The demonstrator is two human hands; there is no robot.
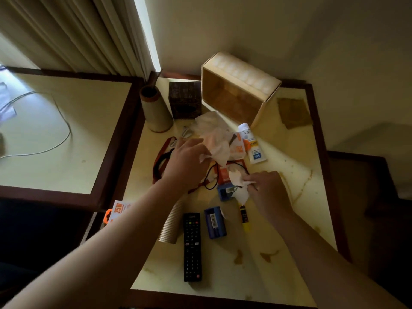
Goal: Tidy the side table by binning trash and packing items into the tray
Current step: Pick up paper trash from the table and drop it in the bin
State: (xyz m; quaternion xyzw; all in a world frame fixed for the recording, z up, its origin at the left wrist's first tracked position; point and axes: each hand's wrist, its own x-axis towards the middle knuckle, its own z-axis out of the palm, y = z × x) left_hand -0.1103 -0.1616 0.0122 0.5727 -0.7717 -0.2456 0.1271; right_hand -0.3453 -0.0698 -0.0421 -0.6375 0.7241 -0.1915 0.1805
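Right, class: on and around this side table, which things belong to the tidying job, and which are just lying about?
Part of the job:
left hand gripping crumpled tissue
right hand pinching small tissue
wooden tray
remote
sunscreen tube
blue boxes

Just lying about:
curtain
white cable on the neighbouring table

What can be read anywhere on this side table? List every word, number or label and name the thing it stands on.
"25W": orange print on the white and orange card pack at the table's left edge.
"Sun": blue label on the white lotion tube, only partly legible.
Barcode sticker on the blue box: digits too small.
Remote control buttons and brand: too small.
Orange pack under the tissue: blurred.
Yellow tube: unreadable.
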